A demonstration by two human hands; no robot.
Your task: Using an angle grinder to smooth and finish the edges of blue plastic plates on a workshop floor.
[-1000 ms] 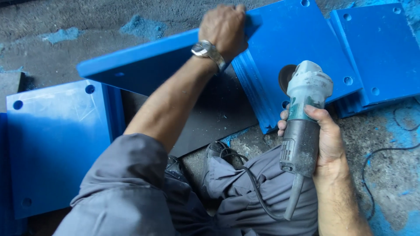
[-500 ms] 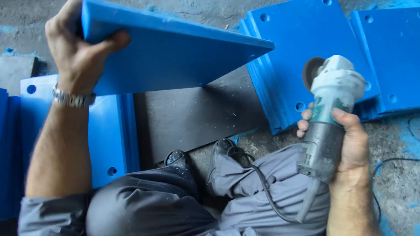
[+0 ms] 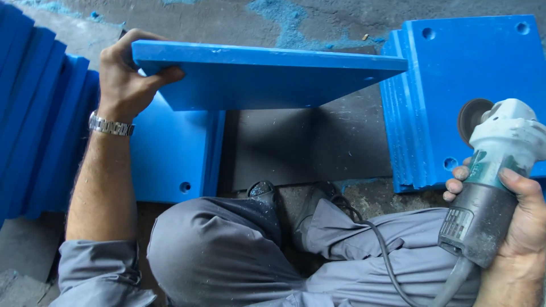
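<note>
My left hand (image 3: 128,77), with a metal watch on the wrist, grips the left corner of a thick blue plastic plate (image 3: 267,79). The plate is lifted off the floor and held almost level above a dark grey mat (image 3: 296,148). My right hand (image 3: 520,222) clasps the body of an angle grinder (image 3: 489,182) at the right, disc end pointing away from me, near a stack of blue plates (image 3: 455,85). The grinder's cable (image 3: 381,250) runs across my lap.
Another stack of blue plates (image 3: 176,153) with corner holes lies at the left, and more lean at the far left edge (image 3: 34,113). My grey trouser legs and black shoes (image 3: 264,193) fill the bottom. Blue dust speckles the concrete floor (image 3: 227,20).
My left hand has carried the blue plate from the right stack across to the left, lifting it over the dark mat. The grinder in my right hand stayed at the right.
</note>
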